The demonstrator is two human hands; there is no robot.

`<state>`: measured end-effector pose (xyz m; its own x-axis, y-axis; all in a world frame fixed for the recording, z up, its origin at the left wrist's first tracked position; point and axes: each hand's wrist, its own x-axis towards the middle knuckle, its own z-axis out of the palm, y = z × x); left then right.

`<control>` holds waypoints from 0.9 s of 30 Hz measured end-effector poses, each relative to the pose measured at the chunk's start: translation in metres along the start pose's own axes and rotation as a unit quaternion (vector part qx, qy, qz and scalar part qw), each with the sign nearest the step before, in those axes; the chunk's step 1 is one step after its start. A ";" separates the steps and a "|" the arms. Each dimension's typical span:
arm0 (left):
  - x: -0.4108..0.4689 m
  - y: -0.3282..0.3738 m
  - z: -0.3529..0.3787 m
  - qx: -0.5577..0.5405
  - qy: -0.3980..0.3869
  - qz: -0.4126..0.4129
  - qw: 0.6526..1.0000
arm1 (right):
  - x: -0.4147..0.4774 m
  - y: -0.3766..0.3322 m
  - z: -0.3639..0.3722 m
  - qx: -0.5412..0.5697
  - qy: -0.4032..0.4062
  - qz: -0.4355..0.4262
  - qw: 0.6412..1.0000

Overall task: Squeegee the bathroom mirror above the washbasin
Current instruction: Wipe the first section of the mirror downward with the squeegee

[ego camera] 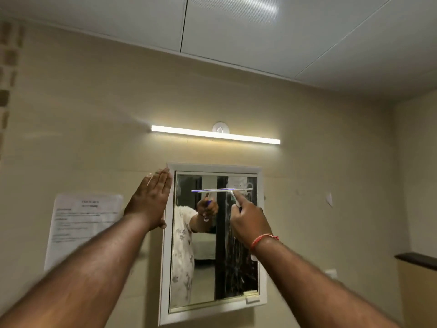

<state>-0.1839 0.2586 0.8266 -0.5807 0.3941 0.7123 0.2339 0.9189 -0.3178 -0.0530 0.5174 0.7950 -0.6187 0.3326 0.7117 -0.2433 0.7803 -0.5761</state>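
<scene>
High on the mirror (pixel 203 256), right fingers (pixel 238 200) grip the squeegee (pixel 220 190); straight left fingers (pixel 163 183) touch the frame (pixel 166 256).

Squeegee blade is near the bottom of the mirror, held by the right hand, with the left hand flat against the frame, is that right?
No. The head view shows the squeegee blade near the top of the mirror, not the bottom. The right hand grips it and the left hand lies flat against the frame.
</scene>
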 end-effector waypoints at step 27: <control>0.041 0.011 0.011 0.025 -0.046 -0.038 0.998 | 0.084 0.021 0.026 0.027 0.041 0.006 0.999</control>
<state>-0.2134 0.2853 0.8457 -0.6651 0.3183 0.6755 0.1482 0.9429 -0.2984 -0.1293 0.5481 0.8322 -0.5589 0.3852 0.7343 -0.2779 0.7473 -0.6035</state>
